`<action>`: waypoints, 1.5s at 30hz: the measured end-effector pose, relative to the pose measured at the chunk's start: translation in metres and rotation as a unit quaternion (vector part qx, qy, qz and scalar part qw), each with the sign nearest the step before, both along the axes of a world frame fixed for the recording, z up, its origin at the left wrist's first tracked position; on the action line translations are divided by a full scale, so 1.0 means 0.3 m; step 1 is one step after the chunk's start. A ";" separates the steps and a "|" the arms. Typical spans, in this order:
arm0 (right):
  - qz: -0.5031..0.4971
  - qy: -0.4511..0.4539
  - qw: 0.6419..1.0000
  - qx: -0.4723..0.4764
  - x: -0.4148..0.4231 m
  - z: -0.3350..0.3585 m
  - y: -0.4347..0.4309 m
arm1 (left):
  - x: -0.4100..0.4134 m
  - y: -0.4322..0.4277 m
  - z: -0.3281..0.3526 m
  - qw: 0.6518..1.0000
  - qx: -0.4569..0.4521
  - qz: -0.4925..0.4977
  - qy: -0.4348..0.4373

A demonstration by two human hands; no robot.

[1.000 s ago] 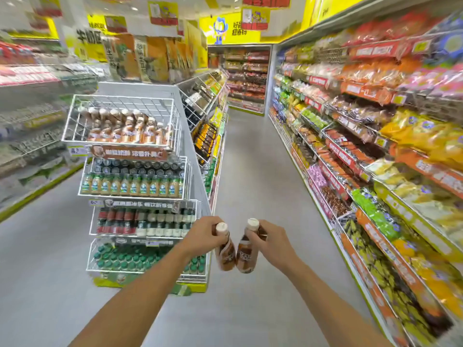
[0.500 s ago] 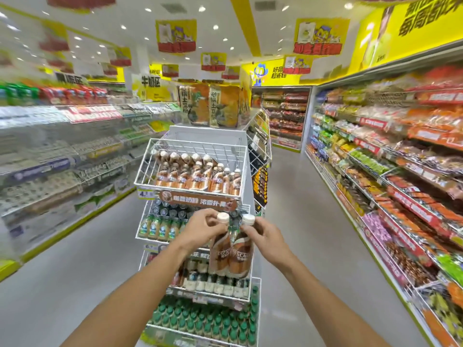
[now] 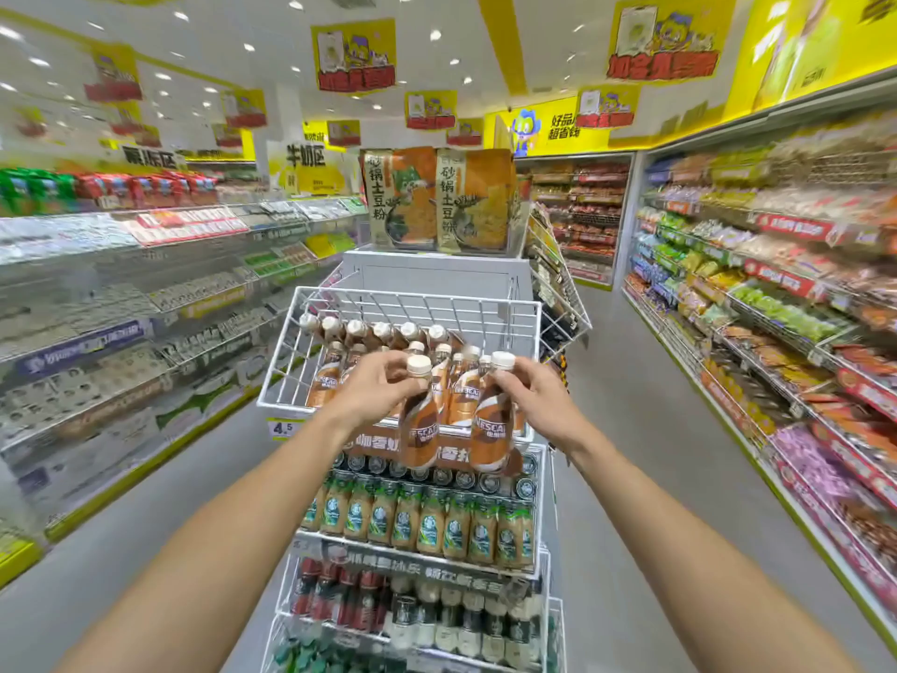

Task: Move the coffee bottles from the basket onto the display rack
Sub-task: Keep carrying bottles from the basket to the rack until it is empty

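Head view. Left hand (image 3: 373, 388) has its fingers clamped around the neck of a brown coffee bottle (image 3: 420, 425), just under the white cap; the bottle hangs tilted, base toward the camera. Right hand (image 3: 534, 395) has its fingers closed on the neck of a second coffee bottle (image 3: 491, 429), likewise below its cap, body hanging near upright. The two bottles sit side by side, close but whether touching cannot be told.

Both bottles hang in front of the front rim of the display rack (image 3: 286, 405), top wire tier, their caps level with that rim. Beyond the fingertips, stocked bottles (image 3: 383, 332) fill the rear and middle of the tier. Open wire floor shows left of the left fingers. Below the held bottles, the next tier carries green-labelled bottles (image 3: 427, 522). Bare aisle floor (image 3: 640, 381) lies right of the right hand.
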State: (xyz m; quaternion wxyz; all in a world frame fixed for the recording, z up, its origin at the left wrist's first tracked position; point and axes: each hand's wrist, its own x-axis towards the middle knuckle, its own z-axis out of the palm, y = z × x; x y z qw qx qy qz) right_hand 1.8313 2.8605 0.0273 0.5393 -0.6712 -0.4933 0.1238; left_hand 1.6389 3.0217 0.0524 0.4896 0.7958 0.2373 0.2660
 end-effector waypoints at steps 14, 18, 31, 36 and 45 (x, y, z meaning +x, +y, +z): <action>-0.081 0.028 0.992 -0.087 0.277 -0.040 0.326 | 0.150 0.601 -0.037 0.999 -0.031 0.015 0.019; -0.102 0.003 0.985 -0.136 0.276 -0.053 0.370 | 0.181 0.727 -0.079 0.998 -0.040 -0.015 0.053; -0.260 -0.042 0.946 -0.191 0.293 -0.100 0.503 | 0.301 0.888 -0.174 0.992 -0.056 -0.072 0.089; -0.255 0.017 0.943 -0.214 0.333 -0.128 0.517 | 0.319 0.921 -0.185 0.992 -0.056 -0.042 0.105; -0.246 0.048 0.944 -0.213 0.320 -0.138 0.544 | 0.342 0.941 -0.219 0.990 -0.044 -0.013 0.130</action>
